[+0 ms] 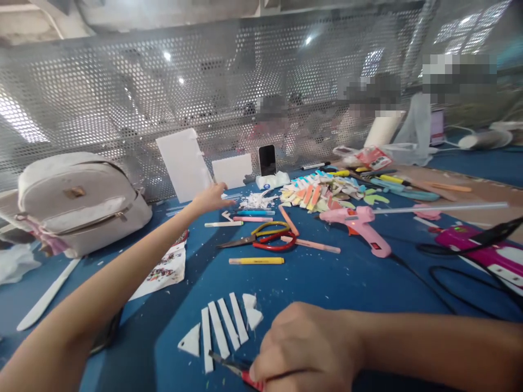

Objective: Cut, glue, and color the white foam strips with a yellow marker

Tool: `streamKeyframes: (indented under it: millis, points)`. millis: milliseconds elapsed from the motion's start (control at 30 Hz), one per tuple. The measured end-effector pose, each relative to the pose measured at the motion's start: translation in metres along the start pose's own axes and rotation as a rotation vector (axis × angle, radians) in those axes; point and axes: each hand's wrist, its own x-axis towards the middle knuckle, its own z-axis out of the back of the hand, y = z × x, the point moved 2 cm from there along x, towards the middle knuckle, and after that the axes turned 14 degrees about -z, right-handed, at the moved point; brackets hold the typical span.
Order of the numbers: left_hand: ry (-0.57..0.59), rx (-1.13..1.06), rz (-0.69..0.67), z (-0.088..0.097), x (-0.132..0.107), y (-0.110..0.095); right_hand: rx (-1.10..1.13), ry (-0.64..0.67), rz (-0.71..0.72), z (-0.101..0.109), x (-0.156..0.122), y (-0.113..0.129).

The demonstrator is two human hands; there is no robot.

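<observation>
My left hand [210,197] is stretched far out across the blue table [327,277], its fingers reaching beside a small white foam board [232,170] and a heap of white scraps [256,201]; whether it grips anything is hidden. My right hand [304,348] is at the near edge, closed on a small cutter with a red handle [235,369]. Its blade points at several white foam strips and triangles [223,326] laid in a row just left of the hand.
A white backpack [77,201] sits at the left. Scissors [261,238], a yellow marker [256,261], a pink glue gun [359,222] with a black cord [445,277], coloured paper pieces [322,193] and a phone [267,159] lie mid-table. A perforated metal screen [122,98] backs it; people sit beyond.
</observation>
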Motion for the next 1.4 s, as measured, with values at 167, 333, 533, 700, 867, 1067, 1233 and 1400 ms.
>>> streamKeyframes:
  millis: [167,333,533,700,867,1067,1233,1400]
  points:
    - [0.157,0.03,0.086,-0.031,0.046,0.003,-0.008,0.133,-0.01,-0.006,-0.012,-0.006]
    - [0.215,0.061,0.147,-0.043,0.058,0.006,-0.001,0.132,-0.006,-0.009,-0.014,-0.009]
    - [0.245,0.053,0.191,-0.039,0.061,0.018,0.003,0.022,-0.001,-0.004,-0.006,-0.005]
    - [0.279,-0.004,0.249,-0.036,0.061,0.03,0.009,0.012,0.0,-0.002,-0.002,-0.002]
    - [0.369,-0.137,0.294,-0.043,0.064,0.03,-0.002,0.025,0.017,-0.002,-0.001,-0.002]
    - [0.359,-0.223,0.313,-0.051,0.071,0.028,0.002,0.015,0.038,-0.002,0.0,-0.003]
    - [0.295,-0.308,0.291,-0.054,0.076,0.026,-0.005,-0.02,0.048,-0.003,0.0,-0.003]
    - [0.213,-0.438,0.282,-0.047,0.076,0.034,-0.003,-0.018,0.049,-0.005,-0.002,-0.003]
